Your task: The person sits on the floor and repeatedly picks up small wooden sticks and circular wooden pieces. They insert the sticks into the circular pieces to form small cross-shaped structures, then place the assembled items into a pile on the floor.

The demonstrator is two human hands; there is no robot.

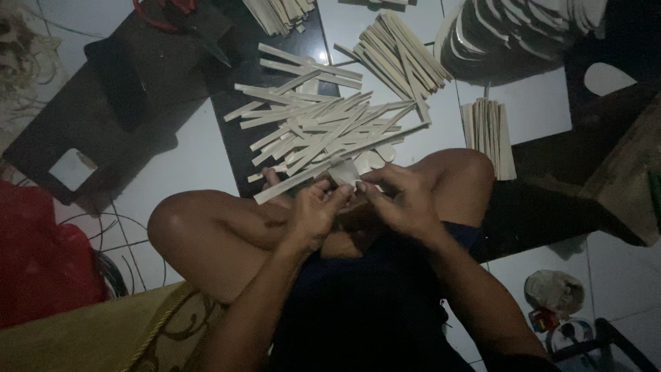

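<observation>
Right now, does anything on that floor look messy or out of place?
Yes: the pale flat strips in front of the person's knees lie criss-crossed in a loose heap, while the bundle to the right lies neatly aligned. Both hands, left and right, pinch one small pale piece.

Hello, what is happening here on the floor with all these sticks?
A person sits cross-legged on a tiled floor. The left hand and right hand meet over the lap, both on one pale flat strip that slants out to the left. A loose pile of similar strips lies just ahead, with neater bundles and stacked curved pieces beyond. The light is dim.
</observation>
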